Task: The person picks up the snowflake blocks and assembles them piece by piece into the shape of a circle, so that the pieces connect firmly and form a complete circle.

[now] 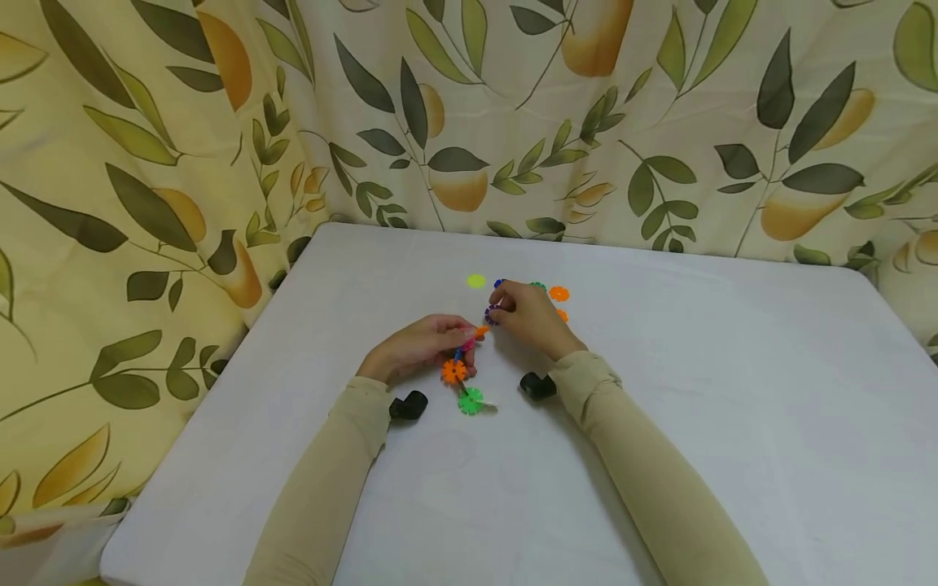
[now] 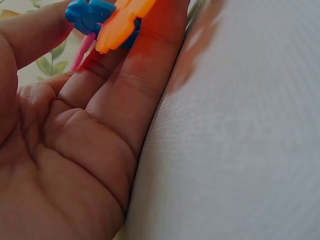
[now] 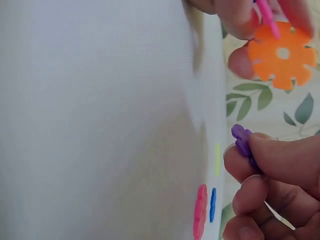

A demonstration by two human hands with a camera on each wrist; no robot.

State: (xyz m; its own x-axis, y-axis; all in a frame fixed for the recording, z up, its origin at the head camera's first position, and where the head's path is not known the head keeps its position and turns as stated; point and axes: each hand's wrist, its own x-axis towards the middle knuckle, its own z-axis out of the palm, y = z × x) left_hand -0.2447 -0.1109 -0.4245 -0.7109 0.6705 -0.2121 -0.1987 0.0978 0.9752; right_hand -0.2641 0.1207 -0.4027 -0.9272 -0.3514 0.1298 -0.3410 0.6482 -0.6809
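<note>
My left hand (image 1: 425,343) grips a chain of slotted, flower-shaped plastic discs by its upper end. Pink (image 1: 467,343) and blue discs (image 2: 89,16) show between the fingers, with an orange disc (image 3: 300,62) standing out at the tip. Below the fingers hang another orange disc (image 1: 454,372) and a green disc (image 1: 471,400), with a pale piece (image 1: 489,407) beside the green one. Just to the right, my right hand (image 1: 533,319) pinches a purple disc (image 3: 242,140) between thumb and index finger. A gap separates the purple disc from the chain's orange tip.
Beyond the hands, loose discs lie on the white table (image 1: 733,407): yellow (image 1: 476,281), blue (image 1: 500,284), green (image 1: 538,286) and orange (image 1: 559,294). A pinkish-red disc (image 3: 200,212) shows in the right wrist view. Leaf-patterned cloth (image 1: 513,146) hangs behind the table. Black devices (image 1: 408,405) sit at both wrists.
</note>
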